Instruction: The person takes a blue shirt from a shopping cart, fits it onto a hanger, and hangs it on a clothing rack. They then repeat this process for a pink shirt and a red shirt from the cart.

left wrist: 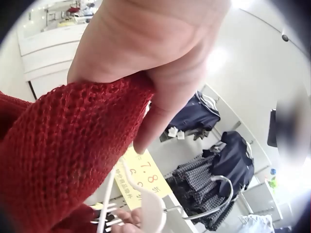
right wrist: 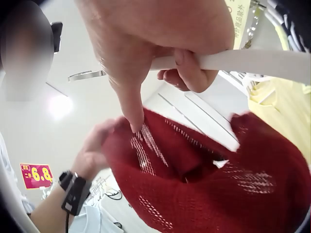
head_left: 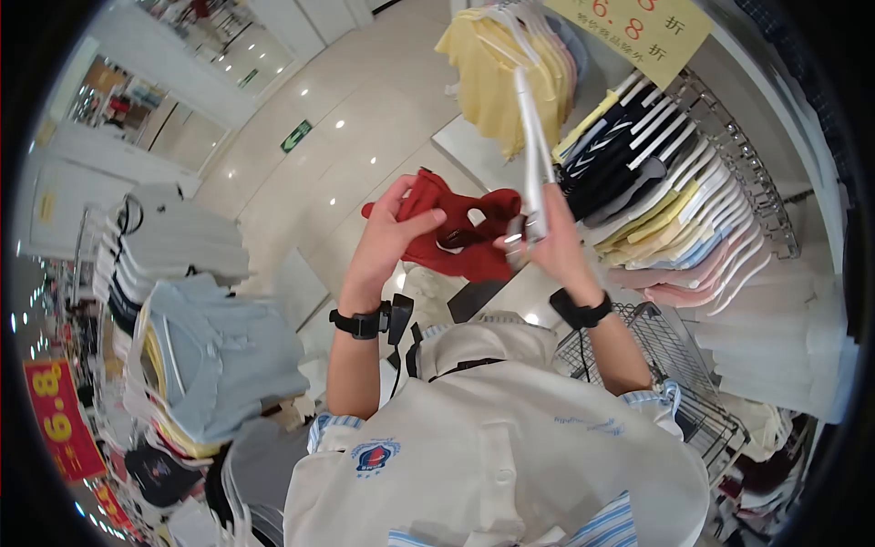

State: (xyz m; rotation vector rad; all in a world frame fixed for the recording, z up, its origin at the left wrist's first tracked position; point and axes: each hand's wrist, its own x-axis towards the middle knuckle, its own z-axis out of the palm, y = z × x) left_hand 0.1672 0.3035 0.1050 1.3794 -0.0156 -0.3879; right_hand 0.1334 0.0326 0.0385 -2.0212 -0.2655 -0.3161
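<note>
A red open-knit garment hangs bunched in front of the person's chest. My left hand grips it at its left side, with cloth between thumb and fingers; the weave fills much of the left wrist view. My right hand holds a white clothes hanger, its fingers curled round the white bar in the right wrist view. The metal hook of the hanger sticks out past that hand. At the garment's right edge, the tip of the right thumb overlaps the knit.
Yellow tops hang ahead, and a rail of dark, yellow and pink clothes stands at right under a yellow sign. A wire cart is beside the right elbow. Grey and light blue tops hang at left. Tiled floor lies ahead.
</note>
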